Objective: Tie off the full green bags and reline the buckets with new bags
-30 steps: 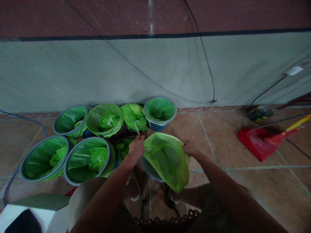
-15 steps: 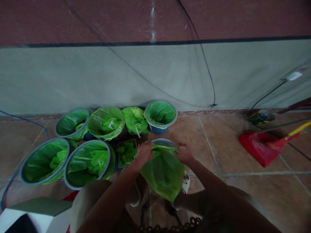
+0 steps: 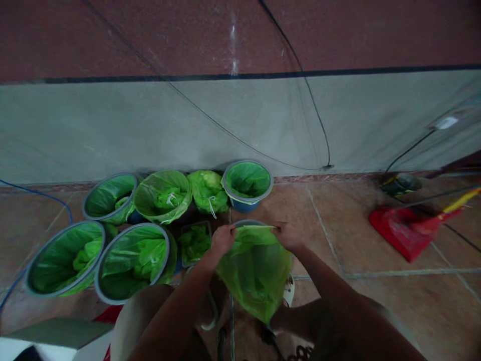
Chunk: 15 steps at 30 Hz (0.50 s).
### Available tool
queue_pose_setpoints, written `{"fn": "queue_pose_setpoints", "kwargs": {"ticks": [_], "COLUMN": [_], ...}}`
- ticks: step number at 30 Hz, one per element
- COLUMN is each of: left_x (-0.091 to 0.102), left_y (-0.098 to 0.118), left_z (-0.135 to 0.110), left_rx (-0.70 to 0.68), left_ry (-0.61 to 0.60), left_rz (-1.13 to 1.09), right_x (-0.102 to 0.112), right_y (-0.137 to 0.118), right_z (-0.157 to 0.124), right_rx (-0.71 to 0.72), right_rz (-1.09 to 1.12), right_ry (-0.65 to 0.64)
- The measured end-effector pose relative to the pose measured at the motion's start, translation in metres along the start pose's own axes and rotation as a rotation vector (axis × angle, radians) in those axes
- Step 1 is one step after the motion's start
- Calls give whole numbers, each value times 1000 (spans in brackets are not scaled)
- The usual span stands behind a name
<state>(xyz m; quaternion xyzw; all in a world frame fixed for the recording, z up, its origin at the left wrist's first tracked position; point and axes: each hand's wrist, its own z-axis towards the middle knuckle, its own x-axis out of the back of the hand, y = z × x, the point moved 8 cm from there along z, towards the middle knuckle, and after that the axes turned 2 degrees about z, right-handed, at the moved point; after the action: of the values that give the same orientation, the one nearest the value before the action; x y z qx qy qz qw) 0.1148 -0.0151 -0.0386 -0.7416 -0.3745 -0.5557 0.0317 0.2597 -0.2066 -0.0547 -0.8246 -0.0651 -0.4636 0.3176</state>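
A green plastic bag (image 3: pixel 257 273) hangs between my hands, its top edge pulled nearly straight. My left hand (image 3: pixel 224 239) is closed on the left corner of that edge, and my right hand (image 3: pixel 287 236) pinches the right corner. Just behind the bag shows the grey rim of a bucket (image 3: pixel 248 222); the rest of it is hidden. Farther back, against the wall, stands a blue bucket (image 3: pixel 246 205) with a grey rim and a green liner. Left of my left hand, a clear square container (image 3: pixel 196 262) holds crumpled green plastic.
Several lined buckets (image 3: pixel 131 227) crowd the floor at left. A knotted green bag (image 3: pixel 208 190) sits by the wall. At right lie a red dustpan (image 3: pixel 402 233) and a dark object (image 3: pixel 401 184) near a cable. A blue hose (image 3: pixel 41 192) runs along the left; an open box (image 3: pixel 60 332) is at lower left.
The bag's top edge has been drawn tauter and straighter between my hands, and the bag hangs a little wider. The whole view has shifted slightly.
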Motion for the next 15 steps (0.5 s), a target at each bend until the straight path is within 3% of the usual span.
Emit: {"fn": "queue_pose_setpoints", "kwargs": {"ticks": [7, 15], "left_x": [3, -7], "left_y": [-13, -39], "left_z": [13, 40], "left_rx": [96, 232], "left_ry": [26, 9], "left_rz": [-130, -329], "right_x": [-16, -25], "right_y": [2, -4], "right_z": [6, 46], "right_rx": [25, 9], "right_rz": [146, 111], "right_ry": [32, 3]}}
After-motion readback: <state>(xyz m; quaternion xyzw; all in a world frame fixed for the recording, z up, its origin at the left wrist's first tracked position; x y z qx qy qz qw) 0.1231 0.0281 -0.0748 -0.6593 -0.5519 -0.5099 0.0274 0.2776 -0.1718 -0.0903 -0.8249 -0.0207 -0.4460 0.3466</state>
